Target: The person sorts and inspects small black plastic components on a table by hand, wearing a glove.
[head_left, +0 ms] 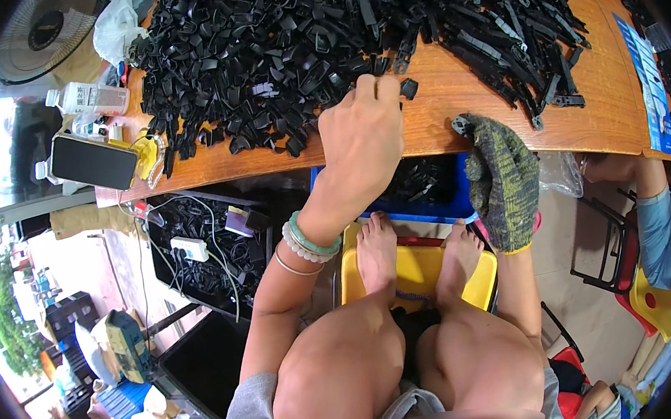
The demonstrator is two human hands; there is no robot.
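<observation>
My left hand [362,131], bare and with bracelets on its wrist, is over the table at the near edge of a big pile of small black plastic parts [235,66]. Its fingers curl closed, and their tips are hidden, so I cannot make out what they hold. A loose black piece [409,88] lies just right of the fingers. In a dark knitted glove, my right hand [502,183] is closed at the table's front edge. The end of a black plastic part [462,125] sticks out of its fingertips.
Longer black strips [512,34] are heaped at the right of the wooden table [605,98]. A phone [94,160], a bottle [94,98] and a fan [48,31] stand left. Below are a blue bin [452,191], a yellow stool [428,269] and a black crate [196,254]. Another person [660,221] sits right.
</observation>
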